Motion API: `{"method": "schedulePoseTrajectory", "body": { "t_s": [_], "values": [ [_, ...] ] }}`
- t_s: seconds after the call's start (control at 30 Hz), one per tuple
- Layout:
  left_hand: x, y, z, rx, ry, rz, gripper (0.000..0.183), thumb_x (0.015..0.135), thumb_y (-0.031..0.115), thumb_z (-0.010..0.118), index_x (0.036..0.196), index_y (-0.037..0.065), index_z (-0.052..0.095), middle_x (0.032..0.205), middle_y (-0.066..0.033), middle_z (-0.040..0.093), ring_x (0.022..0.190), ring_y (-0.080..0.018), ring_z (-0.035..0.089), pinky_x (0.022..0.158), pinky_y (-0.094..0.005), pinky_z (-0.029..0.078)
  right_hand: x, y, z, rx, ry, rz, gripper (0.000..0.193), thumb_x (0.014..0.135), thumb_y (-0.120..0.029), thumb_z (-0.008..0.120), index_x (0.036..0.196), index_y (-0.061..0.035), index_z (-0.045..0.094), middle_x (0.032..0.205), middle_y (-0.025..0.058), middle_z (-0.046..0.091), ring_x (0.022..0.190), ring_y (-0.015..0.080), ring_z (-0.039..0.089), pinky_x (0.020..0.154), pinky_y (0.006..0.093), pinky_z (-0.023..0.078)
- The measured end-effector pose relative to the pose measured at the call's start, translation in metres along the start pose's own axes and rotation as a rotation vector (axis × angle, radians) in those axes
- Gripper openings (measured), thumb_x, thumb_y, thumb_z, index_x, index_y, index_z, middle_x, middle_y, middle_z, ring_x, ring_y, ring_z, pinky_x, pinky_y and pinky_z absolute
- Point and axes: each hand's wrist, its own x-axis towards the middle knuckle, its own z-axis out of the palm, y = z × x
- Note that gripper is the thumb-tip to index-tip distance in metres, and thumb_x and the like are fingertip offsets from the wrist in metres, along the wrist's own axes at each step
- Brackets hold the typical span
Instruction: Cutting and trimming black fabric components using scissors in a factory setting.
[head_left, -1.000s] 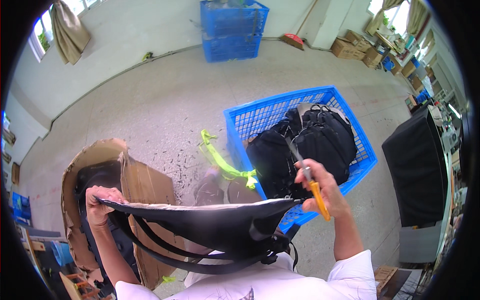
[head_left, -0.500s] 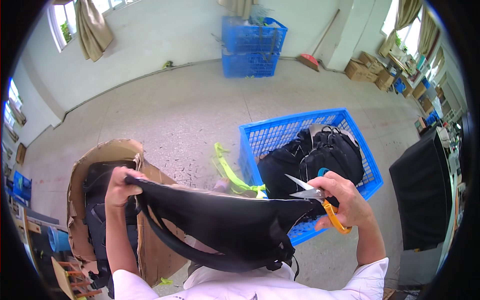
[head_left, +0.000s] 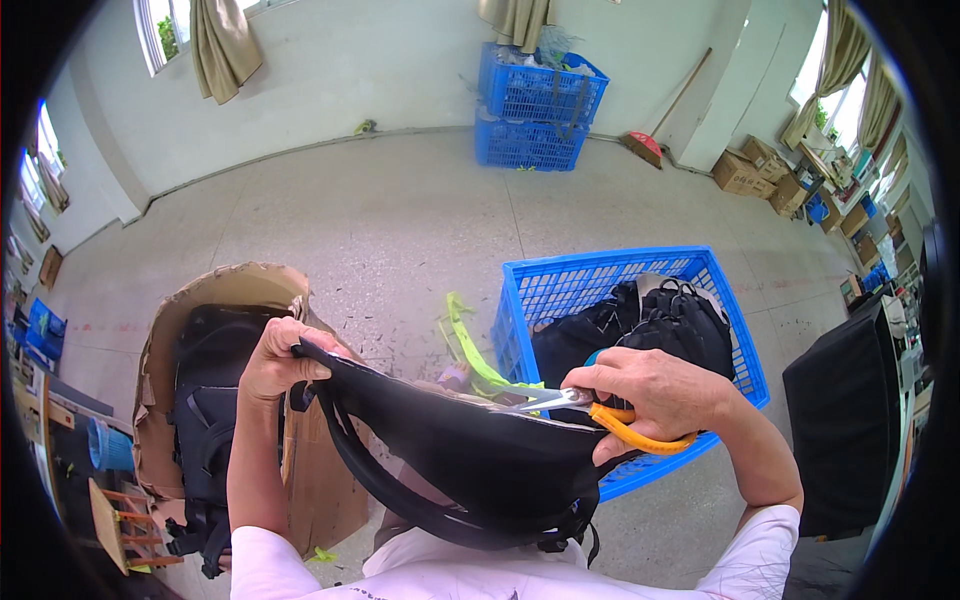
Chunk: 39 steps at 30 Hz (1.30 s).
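A black bag (head_left: 450,430) with a curved strap and dangling webbing is stretched across in front of me. My left hand (head_left: 285,358) pinches its upper left corner. My right hand (head_left: 655,395) is closed around the orange handles of a pair of scissors (head_left: 630,430). Their blades lie along the pale upper edge of the bag, pointing left; whether they are cutting into it I cannot tell. The bag's lower part rests near my lap, and its far side is hidden.
On the right stands a blue plastic crate (head_left: 515,290) holding black bags (head_left: 690,325). To the left, a cardboard box (head_left: 150,400) holds more black bags. A bright yellow-green strip (head_left: 462,330) trails between them. Farther off are stacked blue crates (head_left: 530,145) and a broom (head_left: 645,148).
My right hand has moved left and turned, bringing the scissors from above the bag's right end down onto its upper edge. The blades have come closer together. My left hand keeps its pinch.
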Motion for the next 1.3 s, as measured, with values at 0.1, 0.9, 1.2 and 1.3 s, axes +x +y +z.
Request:
{"method": "schedulePoseTrajectory", "body": {
  "t_s": [0.1, 0.9, 1.2, 1.3],
  "values": [
    [-0.005, -0.001, 0.001, 0.018, 0.018, 0.021, 0.025, 0.059, 0.004, 0.078, 0.082, 0.003, 0.068, 0.073, -0.0129, 0.067, 0.069, -0.0253, 0.065, 0.064, -0.0345, 0.052, 0.006, -0.004, 0.001, -0.010, -0.069, 0.007, 0.072, 0.065, -0.058, 0.070, 0.112, -0.0068, 0.054, 0.083, 0.0097, 0.058, 0.082, 0.0250, 0.057, 0.067, 0.0326, 0.047],
    [-0.038, -0.014, -0.005, -0.089, 0.127, -0.172, 0.021, 0.067, -0.006, 0.071, 0.087, -0.002, 0.067, 0.079, -0.0043, 0.067, 0.072, -0.0099, 0.061, 0.067, -0.0225, 0.049, 0.051, -0.019, 0.039, -0.124, 0.084, -0.108, 0.050, 0.078, -0.052, 0.061, 0.097, -0.0061, 0.054, 0.068, 0.0103, 0.055, 0.060, 0.0204, 0.056, 0.050, 0.0294, 0.045],
    [-0.040, -0.018, -0.002, -0.077, 0.128, -0.258, 0.021, 0.067, -0.006, 0.070, 0.088, -0.001, 0.067, 0.078, -0.0023, 0.066, 0.073, -0.0085, 0.060, 0.068, -0.0218, 0.048, 0.066, -0.024, 0.043, -0.217, 0.129, -0.128, 0.049, 0.074, -0.047, 0.068, 0.097, -0.0049, 0.055, 0.066, 0.0071, 0.053, 0.055, 0.0195, 0.051, 0.047, 0.0286, 0.042],
    [-0.040, -0.020, -0.003, -0.067, 0.119, -0.242, 0.022, 0.067, -0.007, 0.069, 0.088, -0.001, 0.067, 0.078, -0.0021, 0.066, 0.073, -0.0085, 0.060, 0.069, -0.0219, 0.048, 0.070, -0.019, 0.048, -0.155, 0.127, -0.174, 0.049, 0.074, -0.046, 0.069, 0.098, -0.0053, 0.055, 0.065, 0.0067, 0.053, 0.054, 0.0197, 0.051, 0.047, 0.0290, 0.042]
  ]
}}
